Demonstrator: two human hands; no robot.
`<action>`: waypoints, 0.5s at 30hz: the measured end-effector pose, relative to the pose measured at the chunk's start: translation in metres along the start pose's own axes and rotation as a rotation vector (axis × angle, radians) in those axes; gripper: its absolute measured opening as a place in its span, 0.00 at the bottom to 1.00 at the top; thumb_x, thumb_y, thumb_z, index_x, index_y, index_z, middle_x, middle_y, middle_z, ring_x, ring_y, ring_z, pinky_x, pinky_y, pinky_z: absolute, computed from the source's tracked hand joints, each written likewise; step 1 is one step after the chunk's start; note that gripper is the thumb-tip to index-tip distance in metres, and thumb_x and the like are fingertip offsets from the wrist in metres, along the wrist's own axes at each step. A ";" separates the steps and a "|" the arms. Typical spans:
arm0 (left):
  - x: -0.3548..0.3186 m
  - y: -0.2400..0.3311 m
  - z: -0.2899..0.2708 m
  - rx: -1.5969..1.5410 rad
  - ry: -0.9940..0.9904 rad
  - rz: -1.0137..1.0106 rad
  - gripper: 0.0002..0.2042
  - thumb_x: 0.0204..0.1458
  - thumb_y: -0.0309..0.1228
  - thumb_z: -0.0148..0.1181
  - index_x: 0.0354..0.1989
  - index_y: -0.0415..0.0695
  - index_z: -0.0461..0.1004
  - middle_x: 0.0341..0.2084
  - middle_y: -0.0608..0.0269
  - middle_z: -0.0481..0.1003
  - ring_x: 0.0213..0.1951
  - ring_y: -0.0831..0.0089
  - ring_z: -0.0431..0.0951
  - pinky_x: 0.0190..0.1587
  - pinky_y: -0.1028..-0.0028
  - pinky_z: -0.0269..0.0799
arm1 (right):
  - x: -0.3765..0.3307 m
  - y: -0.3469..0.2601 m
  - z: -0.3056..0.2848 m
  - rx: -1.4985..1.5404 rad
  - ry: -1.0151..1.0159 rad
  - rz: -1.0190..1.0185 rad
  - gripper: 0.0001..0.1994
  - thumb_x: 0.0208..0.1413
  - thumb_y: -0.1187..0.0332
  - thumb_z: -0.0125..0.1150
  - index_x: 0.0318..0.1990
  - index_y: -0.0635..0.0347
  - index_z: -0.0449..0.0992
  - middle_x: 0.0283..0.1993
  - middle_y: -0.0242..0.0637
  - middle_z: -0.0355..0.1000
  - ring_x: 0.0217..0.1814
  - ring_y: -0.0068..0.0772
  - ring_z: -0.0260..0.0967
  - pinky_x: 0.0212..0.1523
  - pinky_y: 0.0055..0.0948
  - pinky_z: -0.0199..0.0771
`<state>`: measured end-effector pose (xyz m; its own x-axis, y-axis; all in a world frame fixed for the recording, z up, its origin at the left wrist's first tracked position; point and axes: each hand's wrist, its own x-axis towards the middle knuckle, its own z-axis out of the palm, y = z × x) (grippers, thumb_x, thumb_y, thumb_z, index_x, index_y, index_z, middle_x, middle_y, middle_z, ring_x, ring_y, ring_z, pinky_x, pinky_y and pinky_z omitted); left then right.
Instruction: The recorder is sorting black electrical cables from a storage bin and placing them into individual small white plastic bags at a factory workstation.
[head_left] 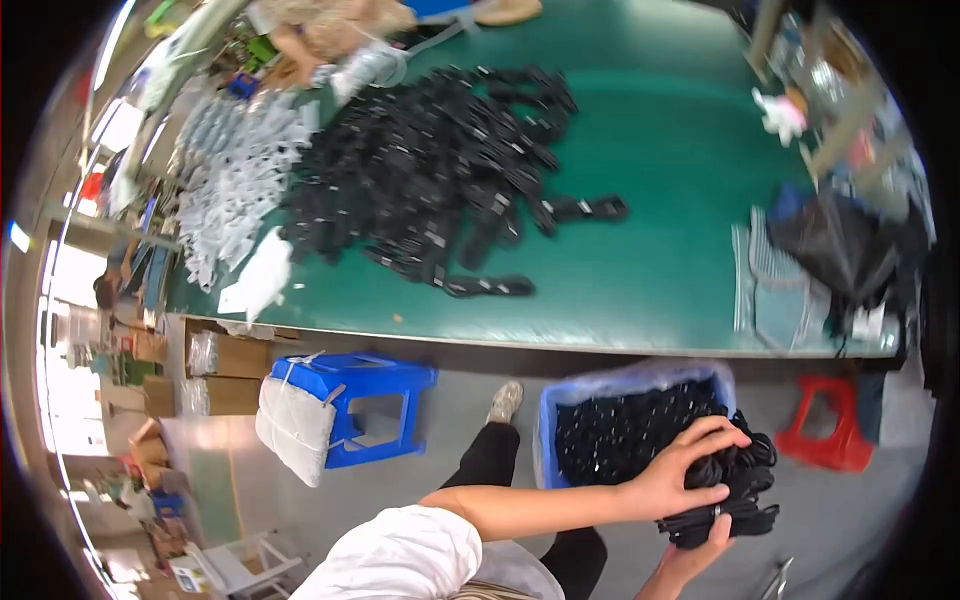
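Note:
Beside the right end of a blue bin (546, 440), my left hand (685, 470) is closed over the top of a clump of black coiled cables (748, 485). From below, my right hand (695, 562) grips the same clump, its thumb pressed against the coils. The clump overlaps the bin's near right corner. More black cable bundles (610, 435) with small pale ties fill the bin, which has a clear plastic liner at its rim. Some fingers of both hands are hidden behind the cables.
On the green table (660, 250) lie a large heap of black cable bundles (430, 160) and a pile of grey-white pieces (235, 165). A co-worker's arm (295, 50) shows at the far left. Blue stool (375, 400) and red stool (830, 425) stand on the floor.

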<state>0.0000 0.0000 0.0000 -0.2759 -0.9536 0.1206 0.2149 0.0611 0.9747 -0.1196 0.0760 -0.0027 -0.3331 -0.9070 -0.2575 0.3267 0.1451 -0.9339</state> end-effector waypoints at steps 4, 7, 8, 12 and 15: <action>0.031 0.103 -0.060 0.062 0.115 0.194 0.28 0.50 0.34 0.62 0.61 0.43 0.64 0.59 0.56 0.57 0.64 0.58 0.56 0.66 0.61 0.51 | 0.008 -0.079 0.109 0.039 -0.066 -0.148 0.37 0.56 0.47 0.56 0.65 0.66 0.57 0.64 0.47 0.60 0.62 0.47 0.63 0.61 0.42 0.65; 0.029 0.161 -0.129 0.088 0.189 0.321 0.29 0.48 0.32 0.63 0.60 0.42 0.64 0.58 0.56 0.58 0.63 0.59 0.57 0.66 0.62 0.51 | 0.005 -0.106 0.197 -0.097 -0.324 -0.318 0.44 0.52 0.42 0.60 0.68 0.65 0.53 0.68 0.54 0.55 0.63 0.64 0.59 0.63 0.57 0.60; 0.028 0.172 -0.153 0.109 0.238 0.343 0.29 0.48 0.32 0.63 0.60 0.42 0.64 0.58 0.56 0.58 0.63 0.59 0.58 0.66 0.62 0.52 | 0.007 -0.103 0.226 -0.071 -0.387 -0.313 0.44 0.52 0.42 0.60 0.68 0.65 0.53 0.68 0.54 0.55 0.63 0.64 0.59 0.63 0.57 0.60; 0.037 0.192 -0.247 0.170 0.403 0.381 0.30 0.47 0.32 0.63 0.61 0.43 0.64 0.58 0.55 0.58 0.63 0.59 0.58 0.66 0.63 0.52 | 0.031 -0.072 0.325 -0.023 -0.537 -0.329 0.39 0.56 0.46 0.59 0.65 0.70 0.58 0.63 0.55 0.62 0.58 0.65 0.65 0.62 0.54 0.63; 0.058 0.174 -0.326 0.215 0.529 0.359 0.30 0.47 0.32 0.64 0.61 0.43 0.64 0.58 0.54 0.58 0.63 0.58 0.58 0.66 0.62 0.51 | 0.095 -0.020 0.388 0.072 -0.518 -0.024 0.30 0.60 0.51 0.53 0.60 0.67 0.64 0.59 0.45 0.65 0.61 0.37 0.65 0.58 0.33 0.67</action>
<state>0.3268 -0.1413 0.1149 0.2854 -0.8758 0.3892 0.0011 0.4065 0.9137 0.1853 -0.1658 0.0876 0.1338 -0.9890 -0.0626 0.3902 0.1106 -0.9141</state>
